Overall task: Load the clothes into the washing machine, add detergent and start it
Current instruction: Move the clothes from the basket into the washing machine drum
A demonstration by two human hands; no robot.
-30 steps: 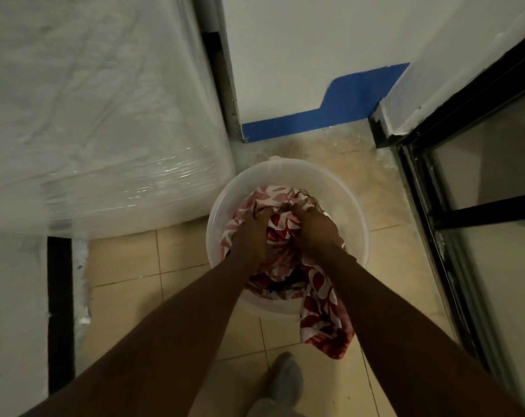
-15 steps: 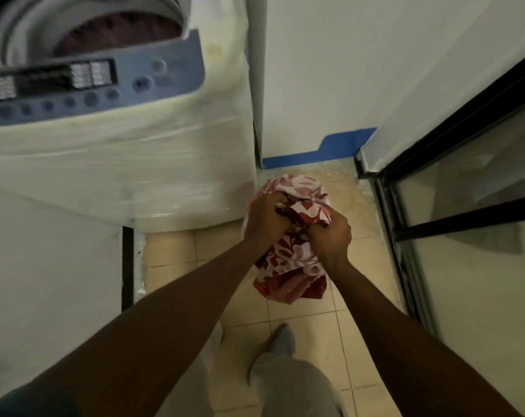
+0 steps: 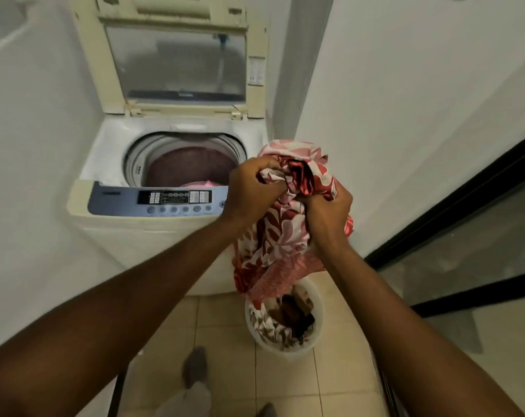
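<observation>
Currently, both hands are closed around a bunched red-and-white patterned garment [image 3: 285, 242]: the left hand [image 3: 252, 188] grips its top, the right hand [image 3: 327, 215] its side. The garment hangs just right of the top-loading washing machine [image 3: 153, 236], above a white bucket [image 3: 285, 352] on the tiled floor that holds more clothes [image 3: 273, 329]. The machine's lid [image 3: 177, 64] stands open, and something pink [image 3: 201, 184] lies in the drum [image 3: 189, 164]. Loading looks partly done: this garment and the bucket's clothes have yet to go in, then detergent, nowhere in view, and starting at the control panel [image 3: 171, 201].
</observation>
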